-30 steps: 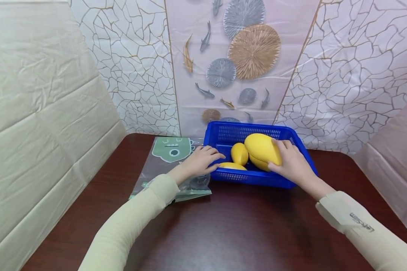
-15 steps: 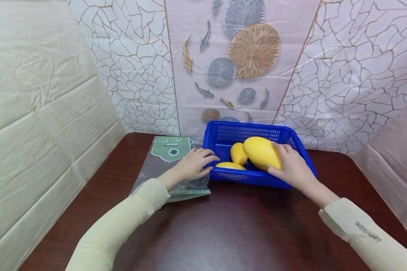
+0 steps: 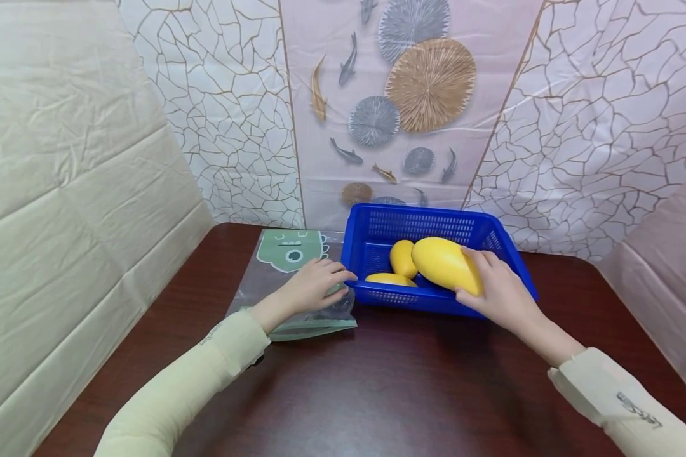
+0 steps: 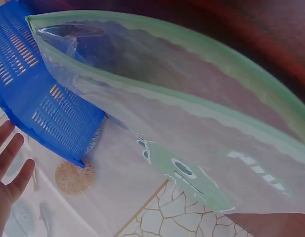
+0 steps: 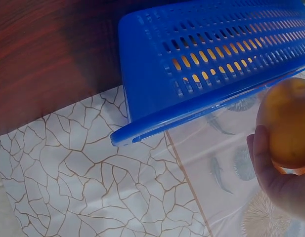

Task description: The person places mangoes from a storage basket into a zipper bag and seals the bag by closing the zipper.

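Note:
My right hand (image 3: 504,296) grips a large yellow mango (image 3: 443,261) by its right end, over the front right part of the blue basket (image 3: 389,296). In the right wrist view the mango (image 5: 289,123) shows above the basket's edge, against the curled fingers. Two more yellow mangoes, one upright (image 3: 402,258) and one near the front wall (image 3: 390,279), lie in the basket. My left hand (image 3: 311,285) hovers with loose fingers over a clear zip bag (image 3: 251,287), fingertips right at the basket's left corner. The left wrist view shows the bag's green-edged mouth (image 4: 157,86) gaping.
The dark wooden table (image 3: 371,387) extends in front of the basket and bag. Behind it hangs a patterned cloth (image 3: 234,114), and pale cloth walls (image 3: 68,190) stand on both sides. A green cartoon print (image 3: 286,249) marks the bag.
My right hand has lowered the mango slightly and tilted it toward the front right. My left hand has drawn back left from over the basket's rim to over the bag.

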Available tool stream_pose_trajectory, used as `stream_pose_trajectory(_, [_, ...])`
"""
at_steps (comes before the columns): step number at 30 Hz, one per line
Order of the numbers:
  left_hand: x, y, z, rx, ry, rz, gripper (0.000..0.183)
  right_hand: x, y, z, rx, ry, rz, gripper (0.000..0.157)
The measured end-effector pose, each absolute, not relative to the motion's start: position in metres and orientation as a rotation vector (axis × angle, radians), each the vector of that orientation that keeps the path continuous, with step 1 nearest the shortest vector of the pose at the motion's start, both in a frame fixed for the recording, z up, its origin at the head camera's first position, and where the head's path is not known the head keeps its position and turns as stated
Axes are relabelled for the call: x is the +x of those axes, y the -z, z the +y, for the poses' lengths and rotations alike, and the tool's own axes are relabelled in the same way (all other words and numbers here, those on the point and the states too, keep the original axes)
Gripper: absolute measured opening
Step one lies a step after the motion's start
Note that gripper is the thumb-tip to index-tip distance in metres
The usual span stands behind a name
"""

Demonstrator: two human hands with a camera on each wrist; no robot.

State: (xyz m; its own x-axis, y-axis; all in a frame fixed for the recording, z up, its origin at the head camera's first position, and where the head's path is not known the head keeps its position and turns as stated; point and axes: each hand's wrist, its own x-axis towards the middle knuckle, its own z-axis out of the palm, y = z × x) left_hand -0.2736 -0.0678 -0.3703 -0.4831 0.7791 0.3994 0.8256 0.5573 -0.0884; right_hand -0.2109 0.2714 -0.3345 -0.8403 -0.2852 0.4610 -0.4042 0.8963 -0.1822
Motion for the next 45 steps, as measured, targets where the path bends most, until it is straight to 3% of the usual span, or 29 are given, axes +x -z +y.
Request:
stream_pose_trajectory(30, [-0.251,0.399,-0.129,-1.239,0.154,-2.420,0.021,-0.181,0.345,0.264,0.566,-0.475,-2.577,0.068])
stream_pose_trajectory(45, [-0.241,0.410,-0.155,-1.186,0.153,-2.540,0.036,-0.168,0.354,0.250,0.649,-0.552,-2.500,0.070])
